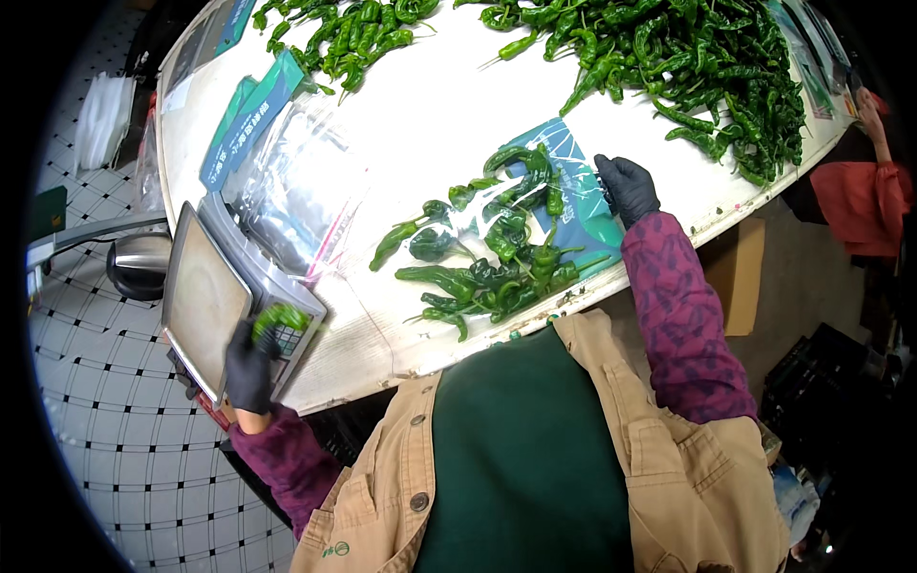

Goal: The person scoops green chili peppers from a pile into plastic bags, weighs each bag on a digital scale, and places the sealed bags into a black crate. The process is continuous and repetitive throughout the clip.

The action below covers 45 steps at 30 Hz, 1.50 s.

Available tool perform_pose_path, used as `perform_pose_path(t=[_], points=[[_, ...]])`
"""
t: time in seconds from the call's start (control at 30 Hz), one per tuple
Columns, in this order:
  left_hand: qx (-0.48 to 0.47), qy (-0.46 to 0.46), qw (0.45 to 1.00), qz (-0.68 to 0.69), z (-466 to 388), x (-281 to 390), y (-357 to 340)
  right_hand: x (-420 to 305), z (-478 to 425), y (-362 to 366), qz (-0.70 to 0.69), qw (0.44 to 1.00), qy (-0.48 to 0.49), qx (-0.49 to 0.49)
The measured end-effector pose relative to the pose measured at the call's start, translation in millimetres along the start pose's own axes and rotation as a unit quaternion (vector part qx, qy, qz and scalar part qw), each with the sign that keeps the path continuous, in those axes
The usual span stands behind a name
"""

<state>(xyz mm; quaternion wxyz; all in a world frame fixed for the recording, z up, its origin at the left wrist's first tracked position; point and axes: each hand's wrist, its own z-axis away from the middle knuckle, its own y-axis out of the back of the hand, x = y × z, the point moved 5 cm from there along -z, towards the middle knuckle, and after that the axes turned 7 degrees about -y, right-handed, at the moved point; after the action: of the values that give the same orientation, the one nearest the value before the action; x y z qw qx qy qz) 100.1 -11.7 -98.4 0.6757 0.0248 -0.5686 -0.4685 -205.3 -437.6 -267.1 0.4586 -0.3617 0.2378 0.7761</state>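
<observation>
My left hand (251,365), in a black glove, holds a green pepper (285,316), blurred, over the keypad side of a weighing scale (208,304). The scale's metal pan has nothing on it. Farther right, my right hand (632,188), also gloved in black, is closed on the edge of a clear plastic bag (573,188) with a blue and teal printed panel. Several green peppers (512,229) lie in or around this bag; gloss on the film hides which are inside. Just beyond the scale lies a stack of similar clear bags (286,193) with printed headers.
A large heap of green peppers (688,64) covers the table's far right, and a smaller pile (351,36) lies at the far left. Another person's hand (870,118) and red garment (863,197) show at the right edge. A cardboard piece (741,276) stands beside the table.
</observation>
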Motion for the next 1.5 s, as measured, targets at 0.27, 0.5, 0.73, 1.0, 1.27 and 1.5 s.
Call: perform_pose_path(t=[0.27, 0.5, 0.73, 1.0, 1.27, 1.5], points=[[-0.086, -0.181, 0.966, 0.164, -79.8, 61.5, -98.9, -11.2, 20.1, 1.9, 0.064, 0.997, 0.005, -0.032], [-0.126, -0.117, 0.940, -0.294, -69.4, 1.0, -141.8, 19.8, 64.2, 20.9, 0.307, 0.945, 0.003, -0.114], [-0.059, -0.033, 0.993, 0.099, -39.4, -51.4, -141.9, -120.3, 29.7, -37.2, 0.059, 0.947, 0.315, -0.020], [-0.167, 0.169, 0.927, 0.291, -4.1, -32.4, -167.3, 15.4, 89.1, -66.4, 0.183, 0.964, -0.144, -0.131], [-0.224, 0.137, 0.860, 0.438, -3.3, -28.0, -165.0, 21.5, 125.2, -81.1, 0.016, 0.964, -0.169, -0.205], [-0.230, -0.290, 0.683, 0.630, 3.8, 153.7, -35.4, -192.9, 171.7, -136.6, -0.192, 0.907, 0.070, -0.368]])
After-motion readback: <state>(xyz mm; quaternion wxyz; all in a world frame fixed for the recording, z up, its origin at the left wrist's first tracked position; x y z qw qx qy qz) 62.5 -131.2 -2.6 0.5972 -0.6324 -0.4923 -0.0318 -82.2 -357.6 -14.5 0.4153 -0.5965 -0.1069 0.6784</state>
